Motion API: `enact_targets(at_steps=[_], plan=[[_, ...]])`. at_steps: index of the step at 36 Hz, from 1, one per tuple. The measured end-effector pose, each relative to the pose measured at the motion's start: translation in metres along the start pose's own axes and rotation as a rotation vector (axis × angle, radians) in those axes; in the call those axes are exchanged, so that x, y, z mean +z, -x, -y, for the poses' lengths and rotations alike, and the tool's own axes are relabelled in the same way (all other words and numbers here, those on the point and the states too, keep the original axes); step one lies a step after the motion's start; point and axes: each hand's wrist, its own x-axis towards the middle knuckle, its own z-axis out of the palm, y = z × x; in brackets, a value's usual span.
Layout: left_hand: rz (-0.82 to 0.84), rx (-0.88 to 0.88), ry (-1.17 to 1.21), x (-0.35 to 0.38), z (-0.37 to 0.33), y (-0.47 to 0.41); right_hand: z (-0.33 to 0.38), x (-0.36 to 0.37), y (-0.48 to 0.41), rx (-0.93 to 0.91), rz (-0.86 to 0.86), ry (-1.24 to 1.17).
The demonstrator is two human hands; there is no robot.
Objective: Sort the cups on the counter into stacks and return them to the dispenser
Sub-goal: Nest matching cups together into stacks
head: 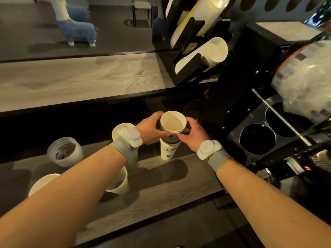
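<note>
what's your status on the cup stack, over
Left hand and right hand both grip the cup stack near its top. Stack upright, not yet in the dispenser. Loose cups sit to its left, none in the path.

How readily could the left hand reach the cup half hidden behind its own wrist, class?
Probably not yet: the left hand and right hand both grip the stacked cup. Once freed, that nearby cup looks unobstructed.

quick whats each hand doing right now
Left hand: grips the top cup of the stack.
Right hand: grips the same top cup from the other side.
</note>
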Motion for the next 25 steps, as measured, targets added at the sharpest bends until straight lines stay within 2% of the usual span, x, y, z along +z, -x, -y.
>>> enact_targets(at_steps=[10, 20, 25], plan=[[-0.050, 0.013, 0.078, -0.0027, 0.0011, 0.0001, 0.0058, 0.0045, -0.0051, -0.013, -0.012, 0.008], [-0.035, 0.045, 0.058, -0.0014, 0.0014, 0.0029, 0.0055, 0.0066, 0.0019, -0.015, 0.030, 0.031], [-0.026, 0.073, 0.030, -0.0044, 0.0034, 0.0081, 0.0072, 0.0036, 0.0038, -0.027, -0.012, 0.049]])
